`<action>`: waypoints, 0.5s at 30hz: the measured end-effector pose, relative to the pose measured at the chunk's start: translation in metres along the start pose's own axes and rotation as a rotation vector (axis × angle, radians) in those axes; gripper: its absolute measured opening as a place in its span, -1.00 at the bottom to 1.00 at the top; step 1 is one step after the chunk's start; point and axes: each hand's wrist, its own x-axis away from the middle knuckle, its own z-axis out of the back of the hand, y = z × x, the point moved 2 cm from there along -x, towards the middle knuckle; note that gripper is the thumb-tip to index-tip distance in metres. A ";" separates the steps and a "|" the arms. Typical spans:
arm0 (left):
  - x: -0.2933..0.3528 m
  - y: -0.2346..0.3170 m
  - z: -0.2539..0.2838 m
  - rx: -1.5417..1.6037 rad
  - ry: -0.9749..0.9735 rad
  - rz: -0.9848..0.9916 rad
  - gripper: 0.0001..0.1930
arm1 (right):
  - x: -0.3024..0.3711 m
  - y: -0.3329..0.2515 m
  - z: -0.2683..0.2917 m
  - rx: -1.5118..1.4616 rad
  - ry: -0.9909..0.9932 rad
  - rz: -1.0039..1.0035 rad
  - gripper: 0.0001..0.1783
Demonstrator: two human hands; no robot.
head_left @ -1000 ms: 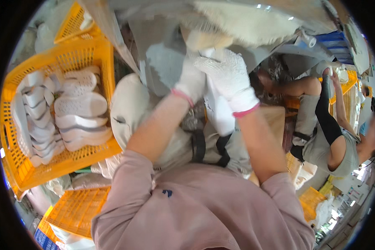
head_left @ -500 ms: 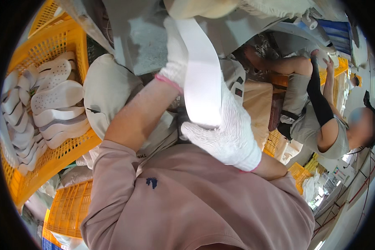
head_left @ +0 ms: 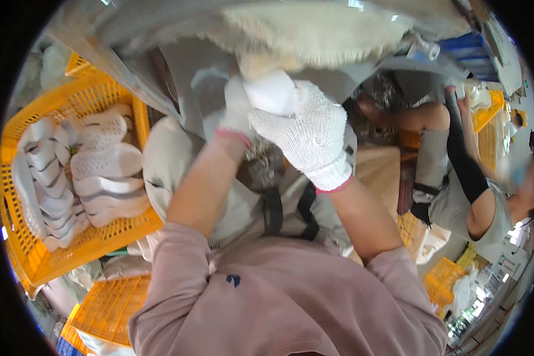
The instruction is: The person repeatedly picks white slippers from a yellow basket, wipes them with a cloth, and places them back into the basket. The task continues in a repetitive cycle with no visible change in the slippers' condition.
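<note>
Head view: a smooth white piece [head_left: 271, 93] is lying between the person's gloved hands, near the upper middle, just below a fuzzy-edged cream machine part [head_left: 320, 32]; whether the two are touching, I cannot tell. The right hand [head_left: 311, 127] is gripping the piece, its thumb crossing the lower edge. The left hand [head_left: 234, 110] is resting against the left side, but blur is hiding its fingers, so I cannot tell how tightly they are closing. Both hands are wearing white knitted gloves with pink cuffs. Below them, black straps [head_left: 274, 210] are hanging over the person's lap. Farther left, an orange crate [head_left: 89, 255] is holding stacked white soles [head_left: 108, 161], some with holes. Another orange crate [head_left: 113, 308] is standing lower down. On the right, well apart, a co-worker [head_left: 469, 207] in grey with a black sleeve is sitting.
</note>
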 end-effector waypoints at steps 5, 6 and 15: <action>0.025 -0.014 -0.019 0.828 0.146 0.125 -0.48 | -0.019 0.003 -0.015 -0.047 -0.122 -0.295 -0.41; 0.027 -0.022 -0.023 0.910 0.153 0.202 -0.48 | -0.015 0.003 -0.011 -0.113 -0.213 -0.259 -0.37; -0.034 -0.035 -0.012 0.382 0.170 0.058 -0.35 | -0.005 -0.035 0.033 0.392 -0.427 0.254 -0.56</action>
